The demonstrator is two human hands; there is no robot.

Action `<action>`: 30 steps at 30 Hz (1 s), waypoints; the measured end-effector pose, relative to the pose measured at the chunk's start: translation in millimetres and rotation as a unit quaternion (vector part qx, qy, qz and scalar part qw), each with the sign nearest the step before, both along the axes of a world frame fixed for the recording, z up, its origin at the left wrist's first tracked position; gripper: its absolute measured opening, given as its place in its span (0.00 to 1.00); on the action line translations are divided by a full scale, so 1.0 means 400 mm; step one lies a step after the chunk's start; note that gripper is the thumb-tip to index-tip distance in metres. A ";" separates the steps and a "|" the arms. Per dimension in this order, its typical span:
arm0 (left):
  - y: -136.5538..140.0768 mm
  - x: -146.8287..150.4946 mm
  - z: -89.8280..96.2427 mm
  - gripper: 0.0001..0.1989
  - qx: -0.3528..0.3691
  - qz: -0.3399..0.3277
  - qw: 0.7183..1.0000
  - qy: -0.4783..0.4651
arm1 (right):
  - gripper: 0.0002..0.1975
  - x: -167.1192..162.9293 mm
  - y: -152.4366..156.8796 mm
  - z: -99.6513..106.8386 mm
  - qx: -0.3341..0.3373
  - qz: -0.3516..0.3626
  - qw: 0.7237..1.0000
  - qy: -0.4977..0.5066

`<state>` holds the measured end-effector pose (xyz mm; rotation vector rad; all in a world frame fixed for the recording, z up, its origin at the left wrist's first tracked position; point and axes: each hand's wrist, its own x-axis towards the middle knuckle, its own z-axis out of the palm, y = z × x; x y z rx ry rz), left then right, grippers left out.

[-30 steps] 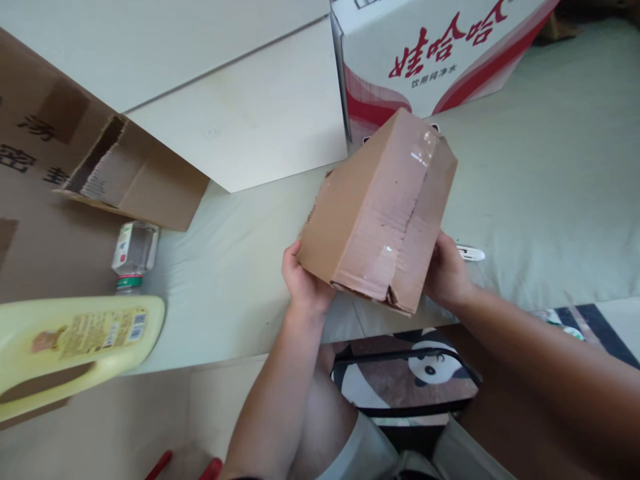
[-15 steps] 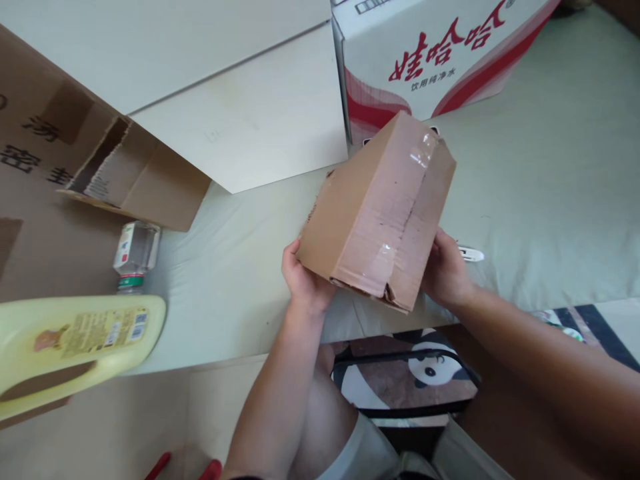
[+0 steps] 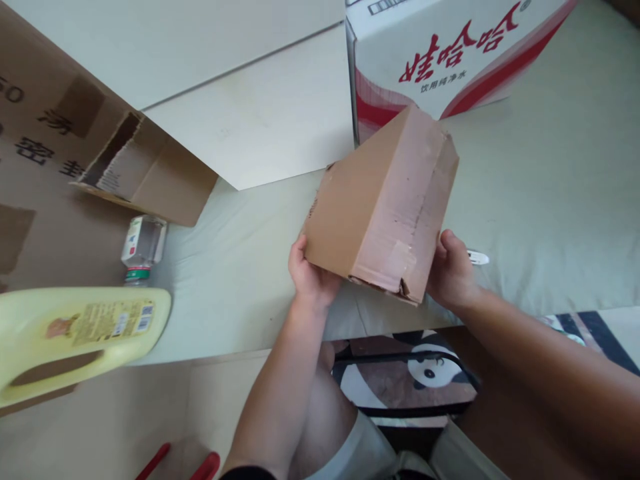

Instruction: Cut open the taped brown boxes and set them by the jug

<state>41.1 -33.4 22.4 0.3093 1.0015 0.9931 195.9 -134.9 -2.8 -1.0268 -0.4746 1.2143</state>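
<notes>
The left hand point(image 3: 315, 277) and right hand point(image 3: 454, 273) grasp a tilted brown carton point(image 3: 377, 207) between them; a white-and-red box point(image 3: 440, 67) stands beyond them. Green cloth point(image 3: 545, 193) spreads wide past the right hand, its front edge near both wrists.

We can't see the underside of the held carton point(image 3: 380, 207); to its right, the right hand point(image 3: 454, 277) partly hides a white object point(image 3: 480, 258); to its left, the frame crops the yellow jug point(image 3: 113, 323).
</notes>
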 end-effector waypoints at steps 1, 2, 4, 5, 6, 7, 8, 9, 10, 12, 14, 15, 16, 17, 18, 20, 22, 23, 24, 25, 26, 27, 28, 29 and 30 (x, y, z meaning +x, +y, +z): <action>0.002 -0.001 -0.005 0.15 0.001 -0.007 1.000 0.005 | 0.34 0.000 0.000 0.003 0.001 0.005 1.000 -0.005; 0.005 -0.002 -0.010 0.14 0.004 -0.015 1.000 0.008 | 0.35 0.000 0.001 0.005 0.002 0.007 1.000 -0.009; 0.009 -0.003 -0.019 0.13 0.019 -0.029 0.999 0.005 | 0.36 0.001 0.002 0.008 0.001 0.009 1.000 -0.019; 0.011 -0.003 -0.022 0.13 0.029 -0.032 0.999 0.002 | 0.37 0.001 0.002 0.009 -0.001 0.009 1.000 -0.023; 0.012 -0.004 -0.024 0.13 0.037 -0.035 0.999 0.001 | 0.37 0.002 0.002 0.009 -0.005 0.010 1.000 -0.028; 0.013 -0.004 -0.024 0.13 0.043 -0.037 0.998 0.001 | 0.38 0.003 0.001 0.010 -0.007 0.010 0.999 -0.032; 0.013 -0.004 -0.023 0.12 0.048 -0.039 0.998 0.002 | 0.38 0.003 0.001 0.010 -0.007 0.010 0.999 -0.035; 0.012 -0.004 -0.022 0.12 0.051 -0.040 0.998 0.003 | 0.38 0.004 0.001 0.010 -0.006 0.011 0.999 -0.036; 0.011 -0.005 -0.021 0.11 0.053 -0.041 0.998 0.003 | 0.38 0.004 0.001 0.011 -0.004 0.011 0.999 -0.035; 0.009 -0.006 -0.018 0.11 0.052 -0.042 0.998 0.004 | 0.38 0.004 0.001 0.012 0.003 0.010 0.999 -0.031; 0.009 -0.009 -0.017 0.13 0.038 -0.046 0.998 0.006 | 0.37 0.003 0.002 0.012 0.007 0.009 1.000 -0.027; 0.009 -0.010 -0.016 0.13 0.028 -0.049 0.998 0.008 | 0.37 0.003 0.002 0.011 0.009 0.008 1.000 -0.025; 0.009 -0.011 -0.016 0.14 0.019 -0.051 0.998 0.010 | 0.37 0.002 0.002 0.010 0.012 0.008 1.000 -0.022; 0.009 -0.012 -0.016 0.14 0.014 -0.050 0.999 0.011 | 0.37 0.002 0.003 0.009 0.014 0.008 1.000 -0.018; 0.010 -0.012 -0.016 0.14 0.012 -0.046 0.999 0.012 | 0.36 0.002 0.003 0.006 0.015 0.008 1.000 -0.014; 0.010 -0.010 -0.013 0.14 0.015 -0.036 0.999 0.014 | 0.36 0.002 0.003 0.001 0.015 0.009 1.000 -0.006; 0.009 -0.007 -0.010 0.13 0.014 -0.027 0.999 0.018 | 0.36 0.004 0.003 -0.005 0.012 0.011 1.000 0.001; 0.008 -0.006 -0.007 0.13 0.011 -0.025 0.999 0.019 | 0.36 0.004 0.003 -0.008 0.012 0.010 1.000 0.006; 0.008 -0.005 -0.005 0.13 0.007 -0.023 0.999 0.021 | 0.36 0.005 0.003 -0.010 0.013 0.008 1.000 0.011; 0.007 -0.004 -0.004 0.13 0.005 -0.023 0.999 0.022 | 0.37 0.005 0.003 -0.011 0.013 0.007 1.000 0.016; 0.007 -0.003 -0.003 0.13 0.005 -0.023 0.999 0.023 | 0.37 0.006 0.004 -0.011 0.012 0.008 1.000 0.022; 0.006 -0.003 -0.002 0.13 0.008 -0.023 0.999 0.024 | 0.36 0.006 0.004 -0.010 0.010 0.007 1.000 0.027; 0.006 -0.003 -0.003 0.13 0.011 -0.023 0.999 0.024 | 0.36 0.006 0.004 -0.010 0.010 0.007 0.999 0.032; 0.006 -0.003 -0.004 0.13 0.014 -0.024 0.999 0.023 | 0.36 0.005 0.004 -0.009 0.010 0.008 0.999 0.036; 0.006 -0.004 -0.005 0.13 0.015 -0.025 0.999 0.022 | 0.36 0.005 0.004 -0.009 0.012 0.008 0.999 0.038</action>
